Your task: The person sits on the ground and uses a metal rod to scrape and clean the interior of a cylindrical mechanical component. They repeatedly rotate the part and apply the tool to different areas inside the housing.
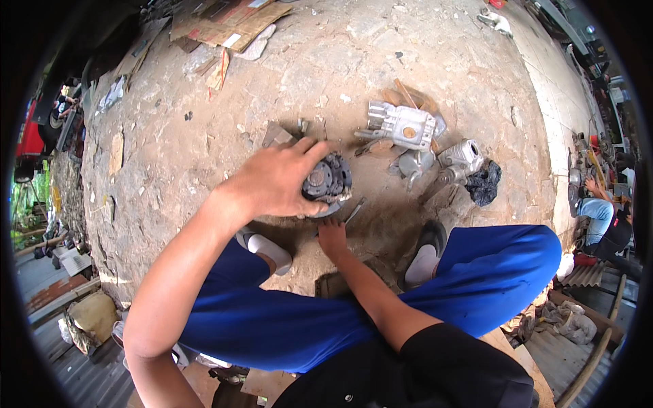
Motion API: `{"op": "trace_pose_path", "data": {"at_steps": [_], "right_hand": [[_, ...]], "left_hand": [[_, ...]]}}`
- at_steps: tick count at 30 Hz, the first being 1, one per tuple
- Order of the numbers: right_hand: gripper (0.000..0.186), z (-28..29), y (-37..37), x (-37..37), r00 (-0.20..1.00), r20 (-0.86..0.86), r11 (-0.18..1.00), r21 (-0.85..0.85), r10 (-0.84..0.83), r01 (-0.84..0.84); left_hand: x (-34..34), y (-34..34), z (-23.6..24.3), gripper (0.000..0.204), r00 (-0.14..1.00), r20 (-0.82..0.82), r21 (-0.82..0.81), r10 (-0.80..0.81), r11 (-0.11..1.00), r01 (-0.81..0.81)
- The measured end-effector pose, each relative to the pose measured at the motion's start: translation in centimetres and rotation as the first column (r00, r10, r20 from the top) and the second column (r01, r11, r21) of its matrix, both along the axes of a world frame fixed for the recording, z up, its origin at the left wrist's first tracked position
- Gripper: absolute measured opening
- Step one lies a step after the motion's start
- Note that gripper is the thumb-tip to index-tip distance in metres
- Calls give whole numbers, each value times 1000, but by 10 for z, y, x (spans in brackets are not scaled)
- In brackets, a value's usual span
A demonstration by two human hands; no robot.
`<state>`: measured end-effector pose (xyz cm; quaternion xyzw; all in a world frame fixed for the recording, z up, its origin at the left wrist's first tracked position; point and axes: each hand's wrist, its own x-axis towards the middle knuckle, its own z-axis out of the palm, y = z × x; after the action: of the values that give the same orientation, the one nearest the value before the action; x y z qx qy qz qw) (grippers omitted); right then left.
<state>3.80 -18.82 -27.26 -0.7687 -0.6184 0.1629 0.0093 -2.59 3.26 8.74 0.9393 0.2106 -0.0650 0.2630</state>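
My left hand is wrapped over a dark, greasy round metal machine part, thumb at its lower edge and fingers across its top left. A knob-like centre and several recesses show on the part's face. Just below it, my right hand is closed, its fingertips close to the part's lower rim. What it grips is mostly hidden. A thin metal rod sticks out beside its fingers; whether the hand holds it I cannot tell.
Right of my hands lie a silver finned metal casing, a cylindrical metal part and a crumpled black plastic bag. Flattened cardboard lies at the far left. A small metal piece sits beyond my left hand. Another person sits far right.
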Motion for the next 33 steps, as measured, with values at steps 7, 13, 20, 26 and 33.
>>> {"op": "trace_pose_path", "data": {"at_steps": [7, 13, 20, 26, 33], "right_hand": [[50, 0, -1, -9, 996, -40, 994, -86, -76, 73], [46, 16, -17, 24, 798, -439, 875, -434, -413, 214], [70, 127, 36, 169, 297, -595, 635, -771, -747, 50], [70, 128, 48, 252, 89, -938, 381, -48, -334, 923], [56, 47, -34, 147, 950, -98, 955, -11, -298, 298]], "left_hand": [[-1, -3, 8, 91, 1000, -13, 5, 15, 1000, -15], [-7, 4, 9, 94, 998, -53, -31, 28, 999, -30], [-15, 7, 6, 95, 998, -59, -46, 34, 998, -37], [-5, 7, 3, 94, 1000, -27, -20, 0, 1000, 0], [-10, 3, 4, 94, 999, -48, -9, 15, 1000, -16]]}}
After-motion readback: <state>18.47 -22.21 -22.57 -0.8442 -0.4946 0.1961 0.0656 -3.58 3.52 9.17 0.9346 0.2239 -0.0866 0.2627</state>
